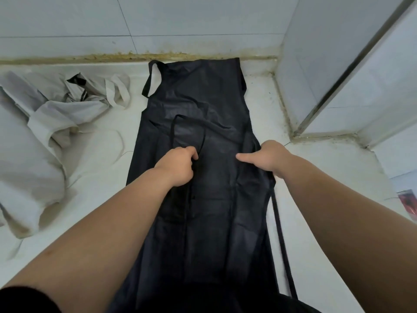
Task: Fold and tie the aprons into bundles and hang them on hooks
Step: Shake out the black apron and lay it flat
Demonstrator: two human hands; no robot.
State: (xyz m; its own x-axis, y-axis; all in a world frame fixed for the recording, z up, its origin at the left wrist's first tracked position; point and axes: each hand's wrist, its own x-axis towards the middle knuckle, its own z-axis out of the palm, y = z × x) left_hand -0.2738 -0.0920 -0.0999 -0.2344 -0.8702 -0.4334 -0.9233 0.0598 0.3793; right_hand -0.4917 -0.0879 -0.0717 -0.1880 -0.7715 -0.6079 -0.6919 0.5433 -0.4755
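Black apron (203, 98) lengthwise on white surface (101, 166). Left hand (178, 166) pinches tie strap (172, 132); right hand (268, 158) on right edge, fingers hidden.

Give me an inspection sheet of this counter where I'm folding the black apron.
Surface: white counter, with a stained seam along the back wall.
Job's things: black apron laid flat lengthwise, one tie trailing off its right side; pale aprons crumpled at left.
Clutter: small red item at the right edge.
Grippers: left hand pinches a black strap; right hand grips the apron's right edge, thumb on top.
Cables: nothing seen.
Surroundings: tiled wall behind; metal-edged panel at right.
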